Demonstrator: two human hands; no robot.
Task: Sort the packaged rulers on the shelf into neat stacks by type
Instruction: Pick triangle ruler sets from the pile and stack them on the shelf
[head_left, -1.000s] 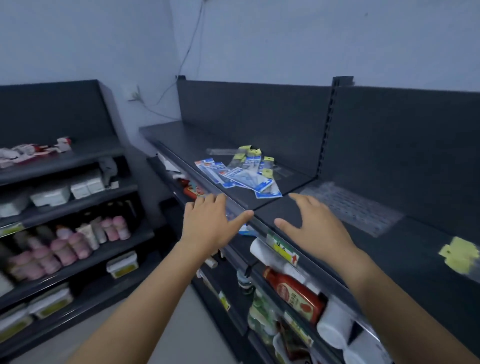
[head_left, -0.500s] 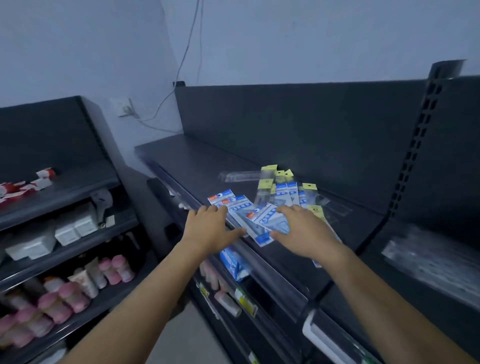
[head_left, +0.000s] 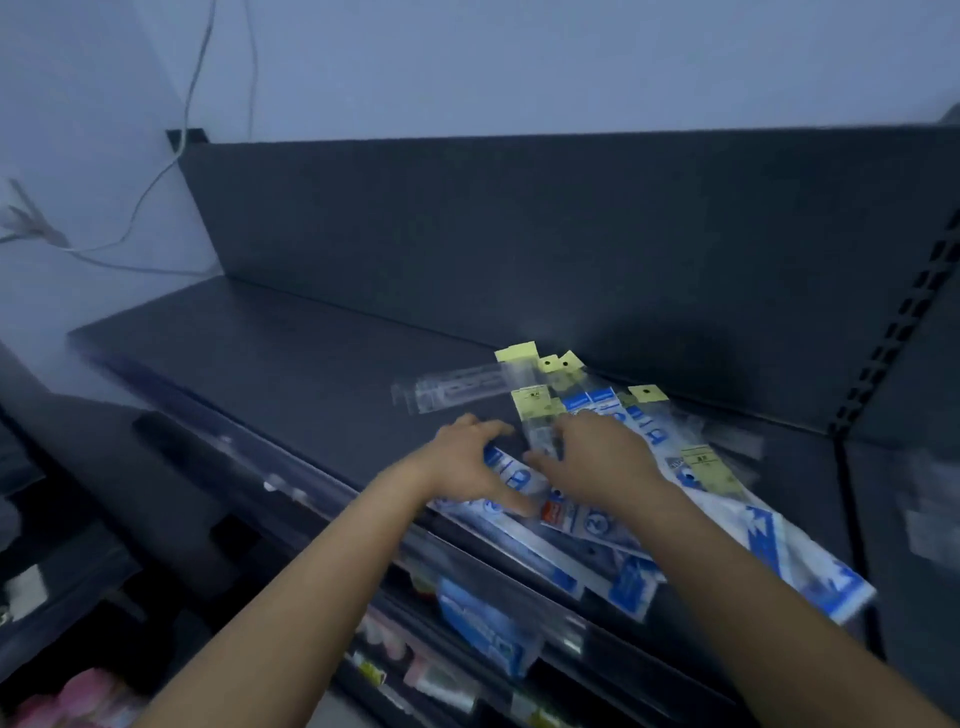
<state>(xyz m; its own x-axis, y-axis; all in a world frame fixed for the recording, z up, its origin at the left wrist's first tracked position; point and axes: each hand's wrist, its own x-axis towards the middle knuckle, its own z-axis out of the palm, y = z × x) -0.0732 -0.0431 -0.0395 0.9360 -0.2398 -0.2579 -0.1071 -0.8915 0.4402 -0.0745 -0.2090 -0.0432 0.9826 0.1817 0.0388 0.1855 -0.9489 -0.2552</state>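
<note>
Head view: my left hand (head_left: 467, 462) and right hand (head_left: 597, 457) work the jumbled pile of clear plastic ruler packs (head_left: 613, 525) on the dark metal shelf (head_left: 291, 364); left fingers curl round a blue-printed pack (head_left: 511, 475), right seemingly pinch a yellow-headed sleeve (head_left: 537, 410), separating types.

You have two hands in view, the left hand (head_left: 467, 460) and the right hand (head_left: 602, 457). On the shelf (head_left: 291, 358) I count six yellow-tagged packs (head_left: 535, 404), one clear pack (head_left: 452, 392) lying apart, and at least five blue packs (head_left: 810, 564); blur hides their exact number.
</note>
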